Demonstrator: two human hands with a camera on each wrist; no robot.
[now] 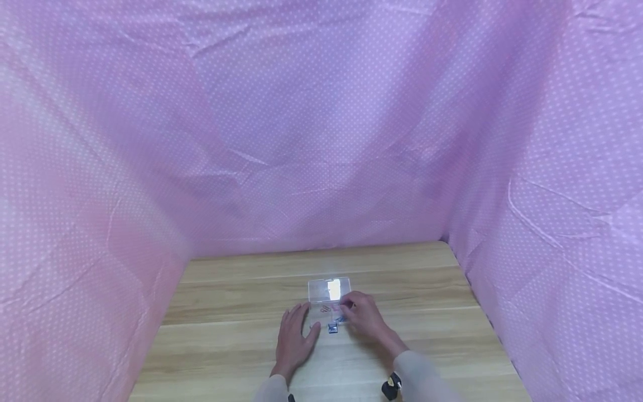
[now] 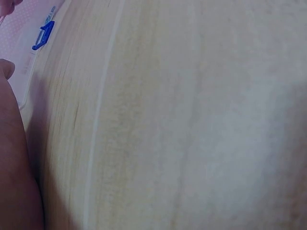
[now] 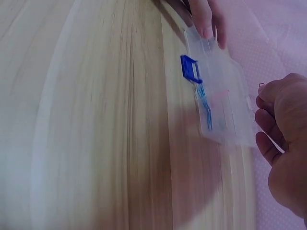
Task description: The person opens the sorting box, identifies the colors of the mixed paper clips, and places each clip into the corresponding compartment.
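Observation:
A clear plastic box (image 1: 320,316) lies on the table with its transparent lid (image 1: 320,291) tipped back and a blue latch (image 3: 186,70) at its front. Inside it are blue wire-like pieces (image 3: 204,108), orange ones (image 1: 325,309) and something pink. My left hand (image 1: 294,340) rests at the box's left side, fingers extended, fingertips at its edge. Over the right part of the box, my right hand (image 1: 365,316) pinches a small, thin, reddish curved piece (image 3: 261,85) between thumb and forefinger. The piece is mostly hidden, and its kind is unclear.
The wood-grain table (image 1: 221,312) extends on all sides of the box. Pink dotted cloth (image 1: 321,139) hangs behind and along both sides. A small black object (image 1: 390,387) is by my right sleeve.

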